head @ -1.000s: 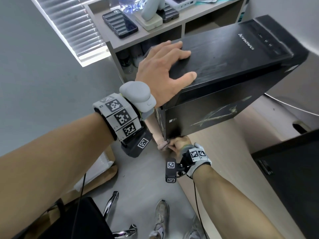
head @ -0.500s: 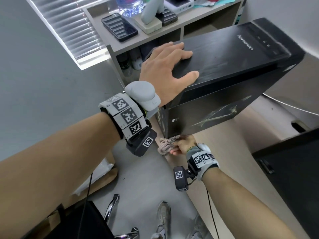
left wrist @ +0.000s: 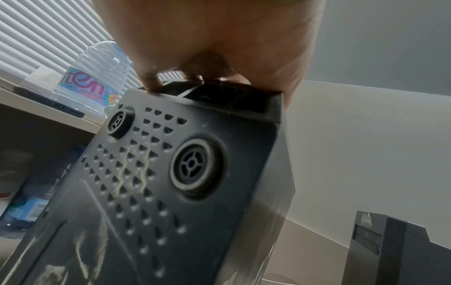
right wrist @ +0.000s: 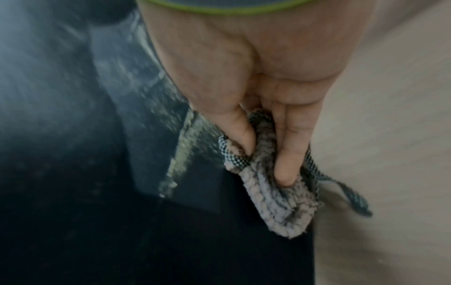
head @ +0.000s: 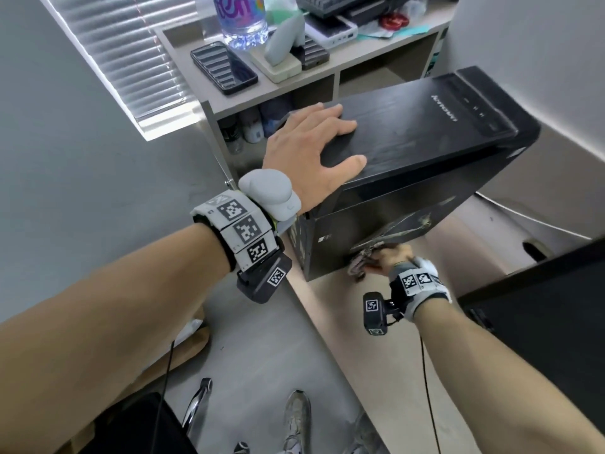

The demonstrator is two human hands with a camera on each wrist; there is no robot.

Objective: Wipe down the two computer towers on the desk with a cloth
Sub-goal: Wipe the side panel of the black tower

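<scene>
Black, dusty tower (head: 409, 152) is tilting on the desk (head: 376, 339), long axis running away from us toward the wall. We are laying our left hand (head: 307, 152) flat on its upper face, fingers straight, steadying it. Our right hand (head: 393, 255) is pinching the bunched cloth (right wrist: 273, 192) against the lower side panel near the bottom edge (streaks showing there). Right hand is nearer that panel; the second tower (head: 540, 322) is standing well apart, to our right.
</scene>
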